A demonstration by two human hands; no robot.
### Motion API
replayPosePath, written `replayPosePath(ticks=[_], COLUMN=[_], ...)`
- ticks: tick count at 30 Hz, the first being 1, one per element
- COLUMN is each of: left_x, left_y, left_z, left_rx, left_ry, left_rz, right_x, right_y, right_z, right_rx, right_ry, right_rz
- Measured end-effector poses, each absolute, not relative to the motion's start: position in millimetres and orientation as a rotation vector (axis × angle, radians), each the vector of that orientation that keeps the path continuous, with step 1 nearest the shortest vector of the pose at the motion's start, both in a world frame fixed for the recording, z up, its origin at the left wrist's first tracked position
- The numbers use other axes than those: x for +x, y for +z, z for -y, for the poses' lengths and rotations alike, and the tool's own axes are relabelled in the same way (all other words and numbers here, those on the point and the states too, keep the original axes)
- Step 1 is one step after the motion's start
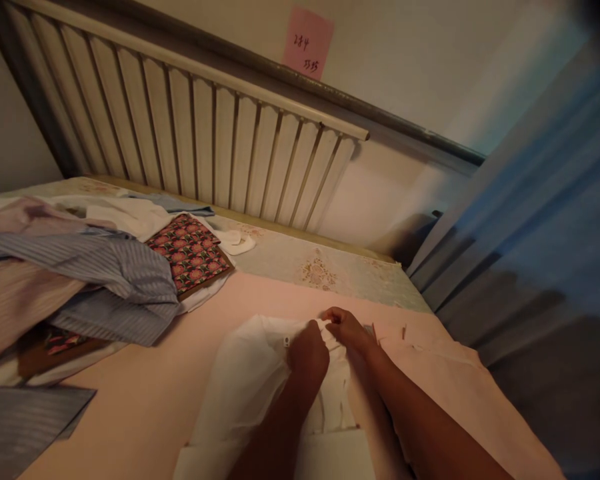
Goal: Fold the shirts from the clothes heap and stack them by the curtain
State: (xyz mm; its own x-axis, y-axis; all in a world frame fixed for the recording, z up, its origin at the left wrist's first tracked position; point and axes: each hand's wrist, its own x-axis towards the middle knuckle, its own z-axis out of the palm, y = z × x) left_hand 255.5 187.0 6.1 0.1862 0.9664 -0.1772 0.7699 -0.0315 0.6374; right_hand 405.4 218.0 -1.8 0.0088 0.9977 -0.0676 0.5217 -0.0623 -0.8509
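A white garment (240, 373) with a small label (287, 342) near its top edge lies on the pink cloth of the table in front of me. My left hand (307, 353) is closed on the garment at its upper edge, just right of the label. Close beside it, my right hand (347, 330) pinches the garment's upper right corner, with thumb and forefinger curled together. The fabric between the two hands is partly hidden by my fingers. Gathers run down the garment's right side, below my hands.
Left of me is a heap of clothes with a striped blue-grey piece (130, 287) and a red floral cloth (193, 253). A striped piece (30, 420) lies nearer. Behind stands a radiator (225, 140) under a pink note (307, 43). A blue curtain (525, 253) hangs at right.
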Motion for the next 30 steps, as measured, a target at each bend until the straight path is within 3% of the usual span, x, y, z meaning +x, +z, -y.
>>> replayPosePath(ticks=[7, 17, 30], left_x=[256.1, 255.2, 261.0], left_y=[7.1, 10.2, -14.3], left_z=[-187.6, -187.6, -198.7], left_rx=[1.820, 1.853, 1.713], left_ry=[0.419, 0.373, 0.620], left_rz=[-1.605, -1.644, -1.446], right_x=[402.1, 399.4, 417.6], right_y=[-5.5, -0.1, -23.6], right_z=[-217.3, -190.8, -164.7], right_rx=[-1.626, -1.849, -1.817], right_ry=[0.827, 0.316, 0.360], right_rz=[1.612, 1.609, 1.601])
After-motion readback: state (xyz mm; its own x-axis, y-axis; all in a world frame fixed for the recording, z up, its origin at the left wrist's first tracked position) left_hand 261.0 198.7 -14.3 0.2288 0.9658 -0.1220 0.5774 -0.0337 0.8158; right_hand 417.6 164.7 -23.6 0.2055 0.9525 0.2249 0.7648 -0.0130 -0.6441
